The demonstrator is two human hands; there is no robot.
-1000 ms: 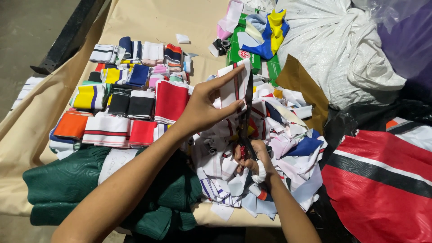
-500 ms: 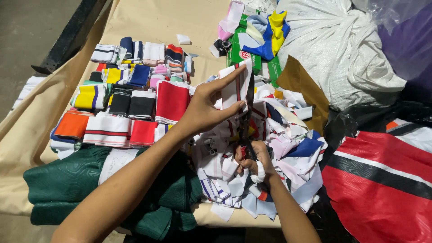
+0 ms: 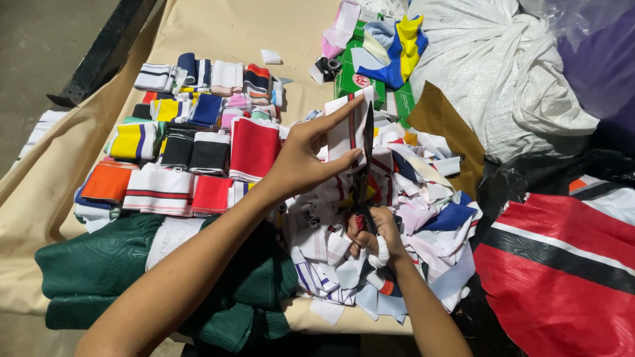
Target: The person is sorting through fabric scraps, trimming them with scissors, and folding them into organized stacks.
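Nearest, the right hand (image 3: 374,231) is closed around the handles of the scissors (image 3: 366,168), blades pointing away and apparently biting into a white strip (image 3: 345,132). The left hand (image 3: 305,158) pinches that strip, thumb against outstretched fingers, above the scrap heap (image 3: 423,211). Beyond, folded bands (image 3: 198,125) lie in rows on the beige cloth (image 3: 225,33)

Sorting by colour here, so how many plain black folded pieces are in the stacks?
2 black folded pieces: one beside the yellow striped piece, one just left of the red piece. Others may be hidden underneath.
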